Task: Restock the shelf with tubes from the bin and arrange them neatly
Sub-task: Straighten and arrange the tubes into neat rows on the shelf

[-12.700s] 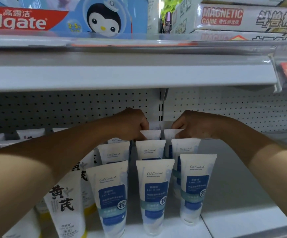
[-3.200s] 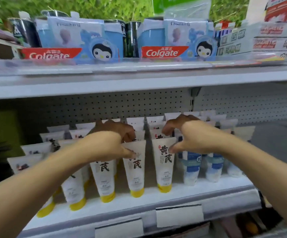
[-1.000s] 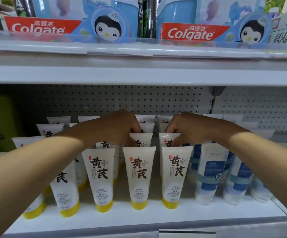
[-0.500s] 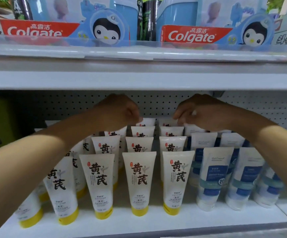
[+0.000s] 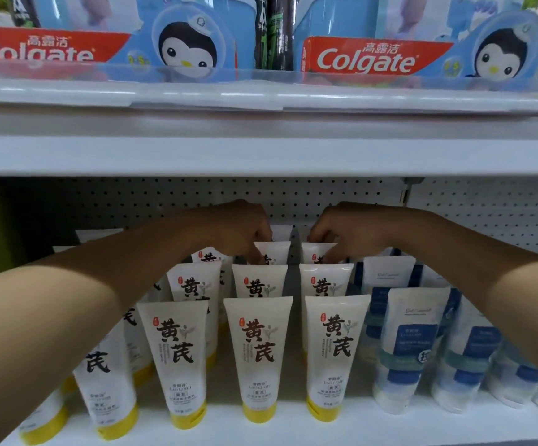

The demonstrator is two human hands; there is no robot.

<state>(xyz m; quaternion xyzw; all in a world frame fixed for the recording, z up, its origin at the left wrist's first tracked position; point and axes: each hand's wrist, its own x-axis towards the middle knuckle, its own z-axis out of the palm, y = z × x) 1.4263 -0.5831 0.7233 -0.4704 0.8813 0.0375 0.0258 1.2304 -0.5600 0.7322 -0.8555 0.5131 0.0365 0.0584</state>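
Note:
White tubes with yellow caps (image 5: 258, 349) stand cap-down in rows on the white shelf (image 5: 293, 428). To their right stand white tubes with blue labels (image 5: 412, 349). Both my arms reach deep into the shelf. My left hand (image 5: 242, 233) curls its fingers over the top edge of a back yellow-capped tube (image 5: 274, 252) in the middle column. My right hand (image 5: 351, 233) pinches the top of the neighbouring back tube (image 5: 314, 252) in the right column. My forearm hides parts of the left columns. No bin is in view.
The upper shelf board (image 5: 261, 152) hangs low over my hands. Colgate boxes (image 5: 367, 59) stand on it behind a clear rail. A perforated back panel (image 5: 164, 201) closes the shelf behind the tubes. A narrow strip of shelf shows in front of the tubes.
Both hands have come down from the rearmost tubes onto the tops of two tubes one row nearer. The view has moved closer to the shelf.

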